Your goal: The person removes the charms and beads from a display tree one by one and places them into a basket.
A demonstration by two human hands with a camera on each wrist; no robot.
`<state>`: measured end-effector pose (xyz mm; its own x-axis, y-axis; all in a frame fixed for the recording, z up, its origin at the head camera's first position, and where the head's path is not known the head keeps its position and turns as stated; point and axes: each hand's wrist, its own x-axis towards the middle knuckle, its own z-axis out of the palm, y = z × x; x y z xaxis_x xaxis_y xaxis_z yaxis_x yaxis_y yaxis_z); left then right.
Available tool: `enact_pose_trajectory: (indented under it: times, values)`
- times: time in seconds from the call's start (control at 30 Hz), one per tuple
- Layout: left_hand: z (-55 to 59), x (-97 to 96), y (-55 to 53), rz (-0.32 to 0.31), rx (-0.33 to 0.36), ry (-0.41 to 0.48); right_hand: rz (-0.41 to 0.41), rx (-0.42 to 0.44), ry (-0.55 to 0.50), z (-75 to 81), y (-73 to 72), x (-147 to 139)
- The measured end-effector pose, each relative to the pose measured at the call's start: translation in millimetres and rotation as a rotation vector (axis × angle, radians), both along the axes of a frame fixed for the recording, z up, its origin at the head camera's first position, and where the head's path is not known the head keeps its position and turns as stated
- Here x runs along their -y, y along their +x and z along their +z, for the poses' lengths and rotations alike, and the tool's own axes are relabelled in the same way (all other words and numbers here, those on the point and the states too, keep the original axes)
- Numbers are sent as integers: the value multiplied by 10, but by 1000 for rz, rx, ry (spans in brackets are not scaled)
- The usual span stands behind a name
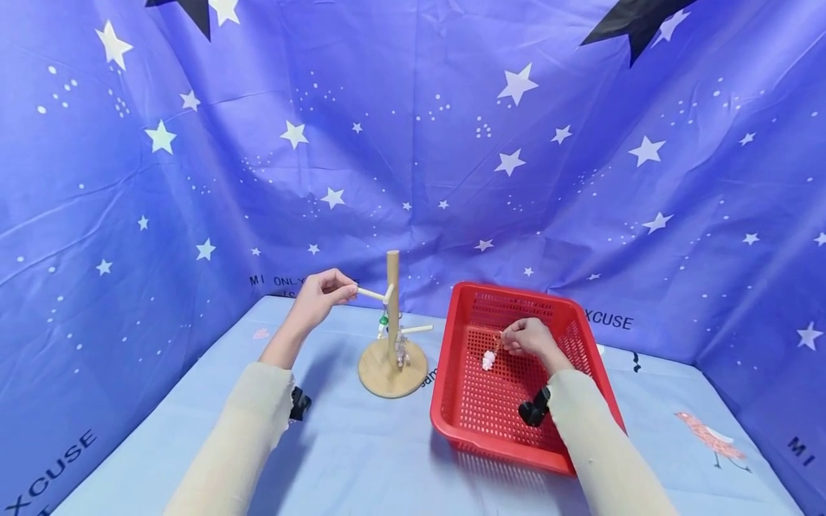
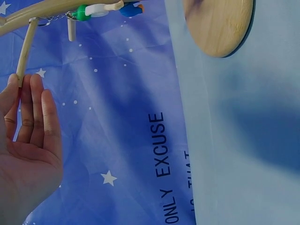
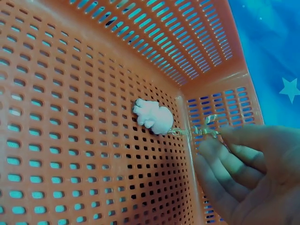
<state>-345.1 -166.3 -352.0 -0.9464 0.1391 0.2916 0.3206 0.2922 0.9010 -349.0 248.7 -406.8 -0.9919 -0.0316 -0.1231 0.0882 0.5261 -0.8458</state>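
My left hand (image 1: 323,294) pinches the end of a thin peg (image 2: 26,56) on a wooden stand (image 1: 393,308) with a round base. Keychains hang from the stand's pegs, one with green and white parts (image 2: 89,11) and a blue piece below it. My right hand (image 1: 530,337) is over the red basket (image 1: 452,423), pinching the gold clasp (image 3: 206,130) of a keychain between thumb and fingertips. From that clasp a small pale pink figure (image 3: 153,116) dangles inside the basket, its chain showing in the right wrist view.
A light blue cloth (image 1: 361,459) covers the table, printed with a pink bird (image 1: 713,436) at the right. Blue star-patterned fabric (image 1: 413,143) rises behind and at both sides. The basket's raised rim stands to the right of the wooden stand; another peg (image 1: 418,329) points toward it.
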Motion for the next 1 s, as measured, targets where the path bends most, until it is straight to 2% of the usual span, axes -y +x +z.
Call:
enact_pose_trajectory:
  times: [0.2,0.37,0.47,0.8,1.0]
  values:
    - [46,-12,19,2,-9,-9,-104,-43,1,82,6,-60]
    - [72,-6,22,-2,-18,-4,-121,-59,8,179,20,-88]
    - [72,-1,13,-2,-20,-2,-116,-70,23,230,41,-82]
    - [52,-3,20,20,-8,-29,-103,-100,-61,328,107,13]
    - [46,-17,50,16,-11,-21,-84,-105,-77,383,169,58]
